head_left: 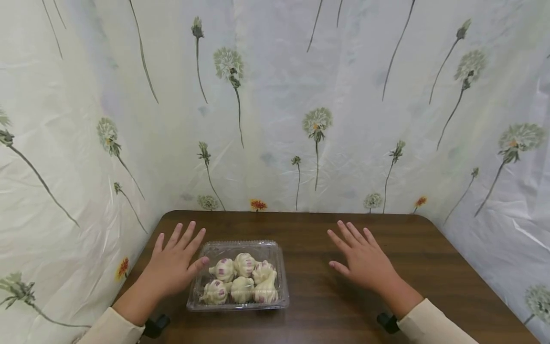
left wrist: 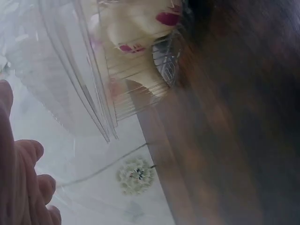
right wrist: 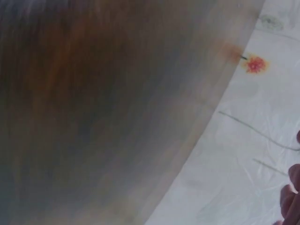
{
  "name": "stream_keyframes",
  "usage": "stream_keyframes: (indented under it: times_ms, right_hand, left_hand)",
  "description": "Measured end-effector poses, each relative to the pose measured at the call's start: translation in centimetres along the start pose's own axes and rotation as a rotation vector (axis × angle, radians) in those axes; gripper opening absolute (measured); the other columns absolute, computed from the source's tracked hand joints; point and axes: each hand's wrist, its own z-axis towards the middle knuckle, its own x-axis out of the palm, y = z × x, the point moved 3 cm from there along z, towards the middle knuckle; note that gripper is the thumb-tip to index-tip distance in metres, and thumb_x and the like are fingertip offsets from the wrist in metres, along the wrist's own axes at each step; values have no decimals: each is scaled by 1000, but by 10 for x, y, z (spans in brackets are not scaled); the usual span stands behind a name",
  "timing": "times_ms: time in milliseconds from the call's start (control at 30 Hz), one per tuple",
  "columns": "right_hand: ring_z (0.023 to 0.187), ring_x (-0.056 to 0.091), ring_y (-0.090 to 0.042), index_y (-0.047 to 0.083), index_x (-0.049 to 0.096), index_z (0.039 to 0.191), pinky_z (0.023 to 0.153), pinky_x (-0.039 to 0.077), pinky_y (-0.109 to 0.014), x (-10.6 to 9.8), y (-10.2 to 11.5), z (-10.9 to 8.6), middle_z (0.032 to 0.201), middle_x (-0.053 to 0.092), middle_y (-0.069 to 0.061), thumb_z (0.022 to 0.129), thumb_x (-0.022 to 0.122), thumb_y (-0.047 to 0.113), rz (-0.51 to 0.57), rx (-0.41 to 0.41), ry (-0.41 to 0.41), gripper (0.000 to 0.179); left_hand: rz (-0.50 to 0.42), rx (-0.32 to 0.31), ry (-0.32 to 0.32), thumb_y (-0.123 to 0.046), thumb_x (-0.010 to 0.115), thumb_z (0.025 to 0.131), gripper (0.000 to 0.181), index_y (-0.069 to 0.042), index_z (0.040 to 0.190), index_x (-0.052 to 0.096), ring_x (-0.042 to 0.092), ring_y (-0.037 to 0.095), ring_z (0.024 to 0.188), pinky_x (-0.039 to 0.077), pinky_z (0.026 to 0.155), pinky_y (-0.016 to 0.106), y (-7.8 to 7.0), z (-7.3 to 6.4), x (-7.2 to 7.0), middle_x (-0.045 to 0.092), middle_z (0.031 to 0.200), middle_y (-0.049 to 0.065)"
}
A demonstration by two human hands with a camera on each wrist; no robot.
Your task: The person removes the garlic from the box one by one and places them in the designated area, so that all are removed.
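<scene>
A clear plastic clamshell box [head_left: 237, 307] sits on the wooden table, left of the middle, with its lid down. Inside it lie several pale, garlic-like bulbs [head_left: 242, 289] with purple patches. Just left of the box, my left hand [head_left: 172, 265] is held palm down with fingers spread, its thumb overlapping the box's edge in the head view. My right hand [head_left: 365, 260] hovers over the right half of the table, fingers straight and apart, holding nothing. In the left wrist view, the box's side [left wrist: 140, 101] shows close by the left fingers [left wrist: 29, 187].
The dark brown table [head_left: 309, 282] has rounded far corners. A pale curtain [head_left: 275, 95] printed with dandelions hangs behind it and along both sides. Dark wrist straps with cameras [head_left: 388, 322] sit below both wrists, beside beige sleeves [head_left: 434, 325].
</scene>
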Motion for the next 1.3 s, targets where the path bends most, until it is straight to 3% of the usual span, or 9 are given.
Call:
stream_keyframes:
  times_ms: [167,400,567,800,967,1133,1300]
  right_hand:
    - [157,28,-38,26,34,165,125,22,-67,8,13,-1,174,20,-13,97,64,62,53,-23,-54,82]
    - [151,41,-34,19,45,160,124,27,-65,4,38,-5,169,33,-13,95,71,56,142,-42,-136,79]
    - [149,45,-32,19,44,160,125,27,-61,-6,55,-7,166,39,-12,97,68,57,195,-53,-129,77]
    - [142,52,-34,23,47,158,114,44,-60,-21,80,-13,158,50,-6,98,63,64,301,-56,-148,75]
    - [140,53,-33,25,48,156,112,45,-61,-27,94,-13,156,50,-4,97,63,65,368,-65,-155,74]
    - [137,56,-26,25,52,153,107,52,-53,-33,104,-14,153,51,0,95,67,64,423,-107,-141,72]
    - [130,58,-16,23,56,145,102,55,-46,-34,115,-15,143,54,8,94,69,63,467,-129,-85,66]
  left_hand:
    - [-152,-68,23,-57,42,109,70,-23,168,24,5,50,159,1,117,81,7,-6,2,13,174,17]
    - [-315,-73,0,-48,37,113,62,-13,164,35,20,59,152,16,112,85,5,-17,4,29,167,27]
    - [-390,-81,9,-50,33,113,66,-6,161,38,24,58,151,24,115,80,6,-27,7,32,165,30]
    - [-524,-83,-52,-39,33,116,59,5,151,47,46,52,140,38,113,71,5,-35,12,50,151,30]
    - [-606,-139,-49,-36,35,116,55,5,149,50,51,50,136,43,109,69,4,-39,20,54,147,28]
    - [-657,-175,-51,-35,41,115,49,1,145,56,57,41,132,48,107,62,2,-41,27,60,142,21]
    - [-793,-279,-40,-32,43,114,43,-3,142,58,65,35,121,60,95,48,3,-45,32,60,142,22]
